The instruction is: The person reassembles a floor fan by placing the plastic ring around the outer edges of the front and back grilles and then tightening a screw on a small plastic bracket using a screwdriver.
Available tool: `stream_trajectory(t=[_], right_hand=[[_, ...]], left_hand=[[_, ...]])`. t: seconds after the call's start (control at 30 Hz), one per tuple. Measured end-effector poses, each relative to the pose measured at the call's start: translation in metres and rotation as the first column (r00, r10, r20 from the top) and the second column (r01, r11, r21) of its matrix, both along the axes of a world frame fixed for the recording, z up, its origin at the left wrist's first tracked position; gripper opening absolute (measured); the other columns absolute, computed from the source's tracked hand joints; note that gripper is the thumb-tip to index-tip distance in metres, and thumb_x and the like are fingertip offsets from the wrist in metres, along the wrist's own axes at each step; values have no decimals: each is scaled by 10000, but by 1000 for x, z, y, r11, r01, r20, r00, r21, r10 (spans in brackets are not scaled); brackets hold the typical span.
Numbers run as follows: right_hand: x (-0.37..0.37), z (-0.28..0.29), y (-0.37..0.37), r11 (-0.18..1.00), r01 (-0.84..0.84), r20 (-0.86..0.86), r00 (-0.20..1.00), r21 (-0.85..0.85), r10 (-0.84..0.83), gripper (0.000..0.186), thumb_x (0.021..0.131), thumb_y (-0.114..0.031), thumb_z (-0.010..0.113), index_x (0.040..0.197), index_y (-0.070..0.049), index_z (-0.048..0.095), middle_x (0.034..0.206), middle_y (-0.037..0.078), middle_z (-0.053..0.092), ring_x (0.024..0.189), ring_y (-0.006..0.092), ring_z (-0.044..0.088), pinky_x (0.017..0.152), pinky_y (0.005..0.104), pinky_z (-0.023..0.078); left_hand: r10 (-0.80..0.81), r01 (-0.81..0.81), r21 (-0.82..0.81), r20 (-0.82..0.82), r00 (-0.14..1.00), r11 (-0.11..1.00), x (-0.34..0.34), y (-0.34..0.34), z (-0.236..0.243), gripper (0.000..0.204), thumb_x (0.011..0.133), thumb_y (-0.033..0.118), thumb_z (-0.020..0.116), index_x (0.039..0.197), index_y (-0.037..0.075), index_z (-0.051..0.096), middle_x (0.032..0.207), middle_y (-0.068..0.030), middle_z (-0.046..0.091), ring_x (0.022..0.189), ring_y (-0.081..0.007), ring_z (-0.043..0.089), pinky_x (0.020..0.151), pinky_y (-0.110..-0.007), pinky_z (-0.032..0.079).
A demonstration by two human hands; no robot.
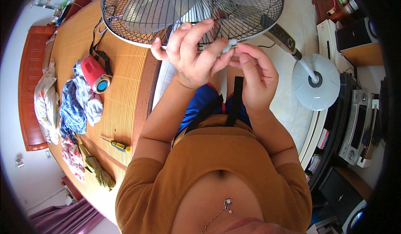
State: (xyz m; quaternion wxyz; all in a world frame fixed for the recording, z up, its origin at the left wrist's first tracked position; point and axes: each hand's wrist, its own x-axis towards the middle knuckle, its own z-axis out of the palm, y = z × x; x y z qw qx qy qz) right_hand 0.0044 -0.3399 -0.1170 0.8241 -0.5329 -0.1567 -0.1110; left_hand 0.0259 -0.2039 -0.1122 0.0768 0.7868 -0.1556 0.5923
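Note:
A standing fan with a round wire guard (146, 15) and a pale rim is right in front of me. At the rim's near edge sits a small light-grey clip (229, 46). My left hand (192, 52) pinches the clip between thumb and index finger, its other fingers raised against the guard. Beside it, my right hand (258, 73) has thumb and fingertips closed at the clip's right end. Whatever those fingertips hold is too small and covered to make out.
The fan's white round base (328, 90) stands on the tiled floor at right. On the mat-covered bed (121, 121) at left lie a red cylindrical speaker (92, 71), a yellow-black screwdriver (117, 145), clothes and a folded umbrella (98, 169). Audio equipment (355, 125) lines the right side.

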Motion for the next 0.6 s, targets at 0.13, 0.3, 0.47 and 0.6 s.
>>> stream_trajectory(t=[0.13, 0.3, 0.47, 0.6], right_hand=[[-3, -2, 3, 996, -19, -75, 997, 92, 26, 180, 854, 40, 476, 1009, 66, 564, 973, 114, 573, 870, 168, 581, 753, 301, 526], [2, -6, 12, 992, 52, 54, 997, -112, -46, 143, 841, 26, 534, 971, 50, 587, 946, 90, 584, 867, 131, 574, 783, 246, 473], [4, 5, -8, 962, 124, -25, 991, -244, -134, 158, 871, -22, 488, 958, 66, 587, 933, 135, 610, 825, 171, 587, 765, 266, 479], [-3, 26, -3, 789, 471, 190, 882, -394, -432, 198, 874, -36, 478, 1006, 62, 588, 905, 129, 611, 762, 167, 578, 694, 237, 475]], left_hand=[[10, -10, -8, 14, 1000, 1000, 1, -5, 0, 178, 761, 465, 567, 747, 289, 589, 1034, 26, 573, 1023, -193, 424, 992, -422, 87], [-3, 4, -23, 51, 999, 1000, -1, 14, 4, 166, 746, 443, 568, 703, 283, 555, 1016, 31, 589, 928, -150, 518, 975, -453, 85], [-171, 172, -30, 39, 984, 985, -5, 12, 7, 163, 707, 375, 632, 636, 285, 516, 1009, 15, 602, 858, -167, 572, 918, -489, 126], [-216, 232, -72, 181, 959, 970, 0, 9, 0, 175, 730, 261, 612, 608, 262, 487, 1019, -1, 596, 971, -188, 529, 889, -526, 144]])
